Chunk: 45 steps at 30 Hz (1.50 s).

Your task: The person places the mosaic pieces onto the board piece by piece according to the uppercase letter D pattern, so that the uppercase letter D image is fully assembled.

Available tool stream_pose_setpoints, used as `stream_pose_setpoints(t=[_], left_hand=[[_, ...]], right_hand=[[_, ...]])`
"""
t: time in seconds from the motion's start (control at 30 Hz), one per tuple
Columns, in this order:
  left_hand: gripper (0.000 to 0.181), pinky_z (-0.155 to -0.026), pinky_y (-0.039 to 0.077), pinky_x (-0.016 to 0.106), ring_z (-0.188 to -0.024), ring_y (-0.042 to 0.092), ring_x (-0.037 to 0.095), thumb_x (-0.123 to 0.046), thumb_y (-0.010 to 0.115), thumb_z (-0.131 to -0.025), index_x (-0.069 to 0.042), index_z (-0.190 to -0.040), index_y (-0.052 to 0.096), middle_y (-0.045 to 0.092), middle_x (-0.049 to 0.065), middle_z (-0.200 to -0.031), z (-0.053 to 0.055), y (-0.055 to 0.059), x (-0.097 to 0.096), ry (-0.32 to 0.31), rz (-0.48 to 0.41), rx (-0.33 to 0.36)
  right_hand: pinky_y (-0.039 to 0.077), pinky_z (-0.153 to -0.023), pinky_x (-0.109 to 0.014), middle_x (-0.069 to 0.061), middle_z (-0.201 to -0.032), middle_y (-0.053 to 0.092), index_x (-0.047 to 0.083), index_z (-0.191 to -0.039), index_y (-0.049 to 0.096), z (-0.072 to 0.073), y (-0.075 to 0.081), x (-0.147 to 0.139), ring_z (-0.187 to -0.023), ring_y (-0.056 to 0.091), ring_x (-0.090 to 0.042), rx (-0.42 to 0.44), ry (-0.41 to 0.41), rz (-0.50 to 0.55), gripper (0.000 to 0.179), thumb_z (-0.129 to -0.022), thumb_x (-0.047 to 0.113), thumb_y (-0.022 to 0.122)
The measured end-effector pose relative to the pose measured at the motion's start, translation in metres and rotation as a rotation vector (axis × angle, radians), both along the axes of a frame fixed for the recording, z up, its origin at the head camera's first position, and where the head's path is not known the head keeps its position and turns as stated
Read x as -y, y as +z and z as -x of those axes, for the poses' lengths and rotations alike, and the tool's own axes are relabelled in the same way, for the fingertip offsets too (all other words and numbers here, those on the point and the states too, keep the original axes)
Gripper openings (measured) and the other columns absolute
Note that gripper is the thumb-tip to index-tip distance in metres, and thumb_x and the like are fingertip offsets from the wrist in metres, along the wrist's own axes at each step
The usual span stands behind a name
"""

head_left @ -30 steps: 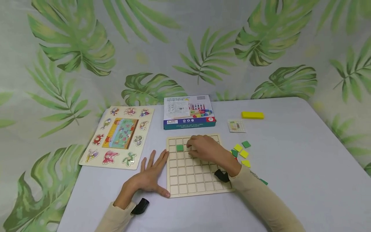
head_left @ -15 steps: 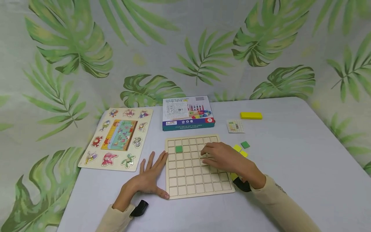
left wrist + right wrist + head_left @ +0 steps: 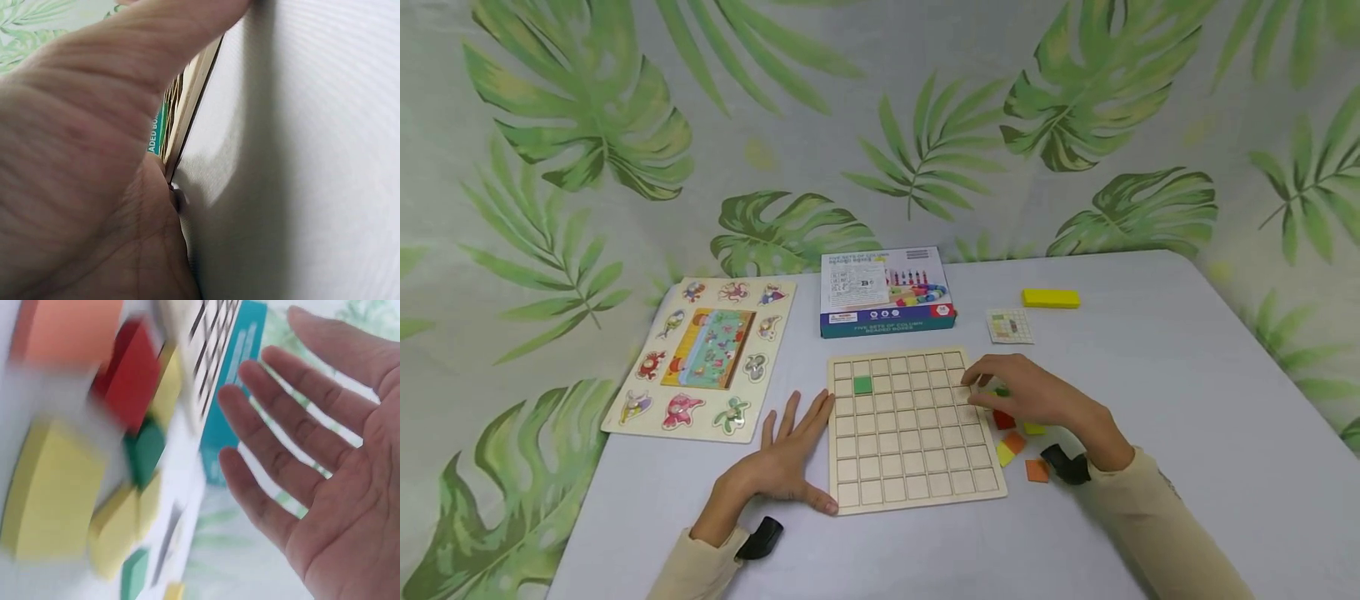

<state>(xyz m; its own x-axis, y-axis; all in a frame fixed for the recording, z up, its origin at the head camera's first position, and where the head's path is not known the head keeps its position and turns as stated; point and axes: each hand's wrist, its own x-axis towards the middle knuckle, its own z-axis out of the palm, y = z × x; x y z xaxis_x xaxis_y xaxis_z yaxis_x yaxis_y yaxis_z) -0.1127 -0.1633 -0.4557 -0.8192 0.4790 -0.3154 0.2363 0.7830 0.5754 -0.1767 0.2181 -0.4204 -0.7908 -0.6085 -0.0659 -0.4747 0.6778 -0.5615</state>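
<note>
A square wooden grid board (image 3: 917, 425) lies on the table with one green tile (image 3: 862, 385) in a cell near its upper left. My left hand (image 3: 786, 462) rests at the board's left edge, fingers spread, with fingertips and thumb touching it. Above the board's right edge hovers my right hand (image 3: 1026, 387), its fingers relaxed; the right wrist view shows its palm (image 3: 356, 500) with nothing in it. Below that hand are loose tiles: a red tile (image 3: 131, 375), a yellow tile (image 3: 56, 487), an orange tile (image 3: 1037, 471) and several more, some partly hidden by the hand.
Behind the board stands a bead-set box (image 3: 887, 292). A wooden animal puzzle (image 3: 700, 358) lies to the left. At the back right are a small grid pattern card (image 3: 1009, 326) and a yellow block (image 3: 1051, 298). A leaf-print cloth hangs behind the table.
My right hand has moved right, from over the green tile's row to the board's right edge above the loose tiles. The green tile stays in its cell. My left hand has kept its place.
</note>
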Motion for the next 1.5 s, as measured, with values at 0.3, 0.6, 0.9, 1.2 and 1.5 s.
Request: stream_pose_setpoints(t=[0.3, 0.6, 0.9, 1.2, 1.5], left_hand=[[0.149, -0.113, -0.018, 0.069, -0.151, -0.026, 0.039, -0.05, 0.096, -0.054, -0.016, -0.163, -0.001, -0.01, 0.004, -0.17, -0.001, 0.0, 0.002, 0.003, -0.013, -0.005], [0.149, -0.113, -0.018, 0.069, -0.151, -0.026, 0.039, -0.05, 0.095, -0.055, -0.016, -0.163, -0.001, -0.011, 0.005, -0.17, 0.0, -0.001, 0.001, -0.004, -0.008, -0.002], [0.149, -0.113, -0.019, 0.068, -0.151, -0.026, 0.038, -0.052, 0.095, -0.054, -0.016, -0.163, -0.001, -0.01, 0.004, -0.17, -0.001, -0.002, 0.001, -0.006, -0.008, -0.004], [0.149, -0.113, -0.019, 0.068, -0.151, -0.026, 0.038, -0.05, 0.096, -0.054, -0.015, -0.163, 0.0, -0.01, 0.005, -0.17, -0.002, 0.001, 0.0, 0.003, -0.017, 0.001], [0.149, -0.113, -0.019, 0.068, -0.151, -0.026, 0.038, -0.051, 0.095, -0.054, -0.016, -0.163, 0.0, -0.009, 0.004, -0.17, -0.001, -0.001, 0.001, 0.007, -0.017, 0.0]], right_hand=[[0.052, -0.094, -0.049, -0.005, -0.118, 0.07, 0.008, -0.121, 0.068, 0.018, -0.005, -0.036, -0.103, 0.064, -0.023, 0.068, -0.084, 0.04, 0.037, -0.09, 0.027, 0.076], [0.052, -0.09, -0.046, -0.008, -0.113, 0.064, 0.011, -0.121, 0.068, 0.024, -0.013, -0.066, -0.096, 0.059, -0.023, 0.091, -0.199, 0.015, 0.039, -0.086, 0.022, 0.08], [0.05, -0.092, -0.046, -0.009, -0.115, 0.063, 0.01, -0.119, 0.068, 0.021, -0.008, -0.078, -0.097, 0.056, -0.024, 0.101, -0.221, -0.005, 0.035, -0.087, 0.018, 0.079], [0.05, -0.091, -0.048, -0.013, -0.118, 0.065, 0.005, -0.122, 0.066, 0.021, -0.008, -0.084, -0.101, 0.06, -0.029, 0.137, -0.2, 0.005, 0.033, -0.09, 0.008, 0.072], [0.05, -0.089, -0.048, -0.015, -0.121, 0.065, 0.003, -0.121, 0.065, 0.025, -0.014, -0.084, -0.103, 0.06, -0.031, 0.123, -0.188, -0.007, 0.032, -0.09, 0.001, 0.069]])
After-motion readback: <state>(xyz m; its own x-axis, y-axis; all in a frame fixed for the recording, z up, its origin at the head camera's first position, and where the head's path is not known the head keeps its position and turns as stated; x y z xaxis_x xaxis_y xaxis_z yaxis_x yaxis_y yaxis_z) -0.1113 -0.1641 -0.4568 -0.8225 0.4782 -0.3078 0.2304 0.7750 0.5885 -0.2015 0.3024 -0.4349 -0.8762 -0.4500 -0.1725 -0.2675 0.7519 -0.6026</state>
